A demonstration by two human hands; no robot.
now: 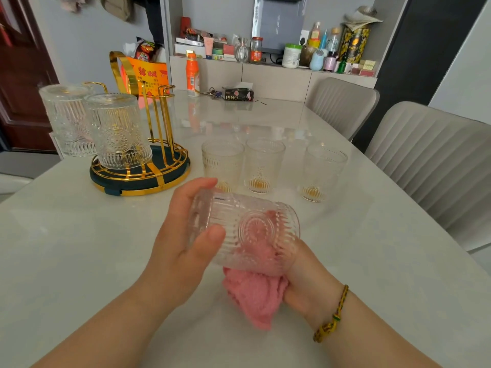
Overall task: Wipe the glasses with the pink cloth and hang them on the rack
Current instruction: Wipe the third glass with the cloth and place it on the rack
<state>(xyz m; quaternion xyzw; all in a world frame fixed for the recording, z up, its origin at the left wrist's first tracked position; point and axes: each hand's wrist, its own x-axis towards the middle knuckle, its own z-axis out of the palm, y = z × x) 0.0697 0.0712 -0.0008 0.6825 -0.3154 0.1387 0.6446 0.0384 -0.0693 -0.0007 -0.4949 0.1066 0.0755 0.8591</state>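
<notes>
My left hand (pixel 183 235) is wrapped round the base end of a clear ribbed glass tumbler (pixel 255 208). Thumb's on the side near me and my fingers curl over the far side. I'm holding it sideways just above the glossy white table (pixel 79 235), mouth pointing right.

My right hand (pixel 305 282) is gripping the fuzzy pink cloth (pixel 255 298). Part of it's stuffed into the tumbler's mouth, so you can see pink through the glass, and the rest hangs out underneath in a bunch. My right fingers go in with the cloth, so I can't really tell how they lie in there. There's a braided yellow-green bracelet (pixel 332 317) on that wrist.

The round gold wire rack with a dark green base (pixel 140 176) sits on the left of the table, well apart from my hands. Two patterned glasses hang upside down on it, a front glass (pixel 118 131) and a back glass (pixel 67 120) just beside it on the left.

Three more stand upright in a row past my hands. The left upright glass (pixel 223 163) is partly behind my left fingers. The middle upright glass (pixel 263 166) is just beside it, and the right upright glass (pixel 322 172) stands a bit apart.

At the far end there's an orange plastic bottle (pixel 192 74), a bunch of keys (pixel 212 92) and a dark tissue pack (pixel 237 94). Two beige padded chairs, the far chair (pixel 342 104) and the near chair (pixel 435 160), are along the right side.
</notes>
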